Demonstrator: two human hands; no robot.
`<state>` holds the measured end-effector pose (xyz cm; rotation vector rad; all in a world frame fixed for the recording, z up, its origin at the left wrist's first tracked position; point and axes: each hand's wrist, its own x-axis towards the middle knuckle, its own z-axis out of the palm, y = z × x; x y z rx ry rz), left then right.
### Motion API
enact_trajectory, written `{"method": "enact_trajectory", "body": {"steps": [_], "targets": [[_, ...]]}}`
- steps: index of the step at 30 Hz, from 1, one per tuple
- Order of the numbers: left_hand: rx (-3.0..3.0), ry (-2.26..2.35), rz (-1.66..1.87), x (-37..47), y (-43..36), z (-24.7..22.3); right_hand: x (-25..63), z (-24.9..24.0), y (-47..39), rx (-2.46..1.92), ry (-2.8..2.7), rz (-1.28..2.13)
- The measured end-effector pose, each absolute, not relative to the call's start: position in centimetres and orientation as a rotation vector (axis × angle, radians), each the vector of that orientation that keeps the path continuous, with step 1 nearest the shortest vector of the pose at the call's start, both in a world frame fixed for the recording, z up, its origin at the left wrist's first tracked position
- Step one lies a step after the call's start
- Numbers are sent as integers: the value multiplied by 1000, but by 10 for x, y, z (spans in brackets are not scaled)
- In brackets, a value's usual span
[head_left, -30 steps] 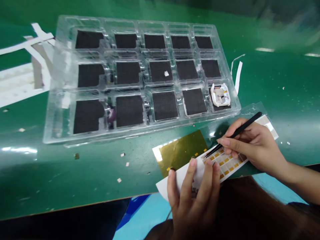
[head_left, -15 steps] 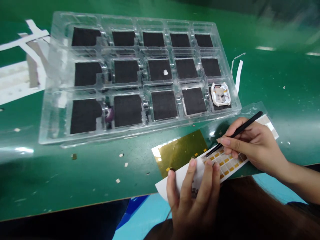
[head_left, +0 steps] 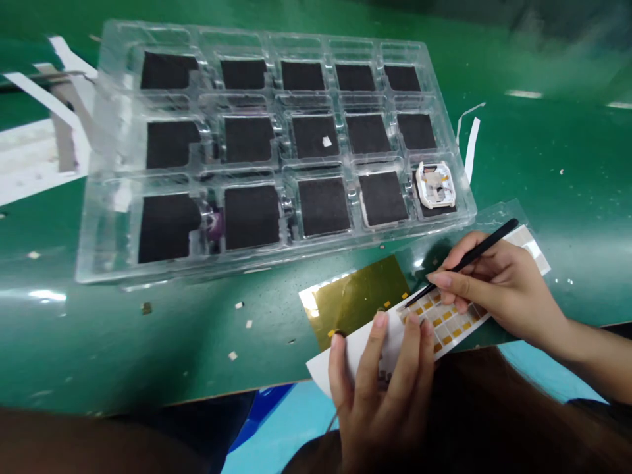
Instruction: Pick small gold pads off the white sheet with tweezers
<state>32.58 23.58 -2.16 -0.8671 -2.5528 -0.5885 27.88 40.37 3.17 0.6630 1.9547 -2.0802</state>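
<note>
My right hand [head_left: 494, 283] is closed around black tweezers [head_left: 486, 245], whose tips touch the upper left part of a white label sheet [head_left: 457, 327] with rows of small amber stickers. The fingers of my left hand [head_left: 385, 388] are spread and press on the sheet's blank left part. Partly under the sheet lies an amber film [head_left: 363, 293] with a few small amber pieces along its lower edge. A white square frame part [head_left: 436, 185] sits in the lower right compartment of the clear plastic tray [head_left: 276, 260].
Black pads [head_left: 249, 216] line the tray's compartments. White paper strips [head_left: 62, 125] lie at the far left, and another strip [head_left: 472, 150] is right of the tray. Small scraps [head_left: 233, 356] dot the green table [head_left: 197, 349]. A blurred dark shape [head_left: 89, 441] is at the lower left.
A blurred dark shape has entered at the lower left. A white strip at the far left has shifted, and a thin dark item shows there. The tweezers and both hands have barely moved.
</note>
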Motion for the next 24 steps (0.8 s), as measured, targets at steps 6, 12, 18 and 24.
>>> {"method": "enact_trajectory", "body": {"steps": [6,12,18,24], "targets": [[-937,-2502,-663,334,229,-34,280,30,404,649,1958,-2089],[-1190,-2533,-743,218,287,-36,279,30,404,662,1969,-2080],[-2089,-2695,-658,74,339,-4,278,32,404,664,1987,-2042],[-1508,-2639,-703,160,300,0,278,32,405,679,1967,-2048]]}}
